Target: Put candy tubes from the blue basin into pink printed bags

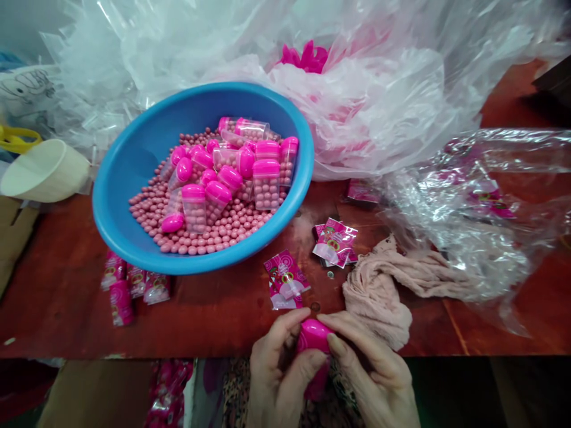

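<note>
Between both hands, at the table's front edge, is a small container with a shiny pink cap (314, 336). My left hand (283, 368) has its thumb and fingers closed on its left side. My right hand (370, 368) grips the right side with thumb and fingertips. The container's lower part is mostly hidden by the fingers. Just beyond the hands lie pink printed sleeves (285, 279), with a small stack of more sleeves (335, 241) behind them. A blue basin (104, 202) holds pink balls (203, 242) and several clear containers with pink caps (266, 184).
Several wrapped containers (121, 302) lie below the basin. A beige cloth (379, 291) and crumpled clear plastic (450, 220) are at the right. Big plastic bags (357, 113) fill the back. A cream scoop (49, 172) sits at the left. Pink packages (167, 395) show below the table edge.
</note>
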Motion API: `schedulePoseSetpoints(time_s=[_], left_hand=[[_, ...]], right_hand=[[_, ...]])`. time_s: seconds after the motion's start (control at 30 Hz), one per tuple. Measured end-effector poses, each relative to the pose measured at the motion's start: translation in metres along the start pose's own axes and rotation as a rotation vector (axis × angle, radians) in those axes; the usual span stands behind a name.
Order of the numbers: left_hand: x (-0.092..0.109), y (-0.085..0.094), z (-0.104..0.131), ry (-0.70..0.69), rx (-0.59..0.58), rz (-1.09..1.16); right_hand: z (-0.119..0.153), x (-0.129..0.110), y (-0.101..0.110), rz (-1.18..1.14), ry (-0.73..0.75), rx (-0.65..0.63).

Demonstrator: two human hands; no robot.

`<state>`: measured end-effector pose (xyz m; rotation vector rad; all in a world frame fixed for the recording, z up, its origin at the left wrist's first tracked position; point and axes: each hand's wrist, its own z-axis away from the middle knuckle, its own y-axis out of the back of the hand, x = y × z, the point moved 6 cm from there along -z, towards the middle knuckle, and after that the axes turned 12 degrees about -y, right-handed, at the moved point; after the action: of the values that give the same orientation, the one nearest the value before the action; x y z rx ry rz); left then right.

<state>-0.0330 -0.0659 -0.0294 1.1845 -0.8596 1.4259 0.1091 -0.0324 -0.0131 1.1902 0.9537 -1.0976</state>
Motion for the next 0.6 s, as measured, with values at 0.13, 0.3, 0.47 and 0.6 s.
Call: schedulePoseSetpoints(time_s=[0.13,0.3,0.47,0.6], left_hand=[[0.002,-0.002,-0.007,0.052,-0.01,0.186],[-0.002,-0.009,-0.003,0.163,-0.153,0.263],[-0.016,0.001,0.018,0.316,0.095,0.12],[-0.013,-0.002,0.02,0.263,0.134,0.089]], right_hand=[[0.001,0.001,0.004,0.027,0.021,0.012],[0.003,0.002,0.004,0.052,0.028,0.047],[0.0,-0.006,0.003,0.099,0.103,0.045],[-0.002,-0.009,0.003,0.158,0.155,0.038]])
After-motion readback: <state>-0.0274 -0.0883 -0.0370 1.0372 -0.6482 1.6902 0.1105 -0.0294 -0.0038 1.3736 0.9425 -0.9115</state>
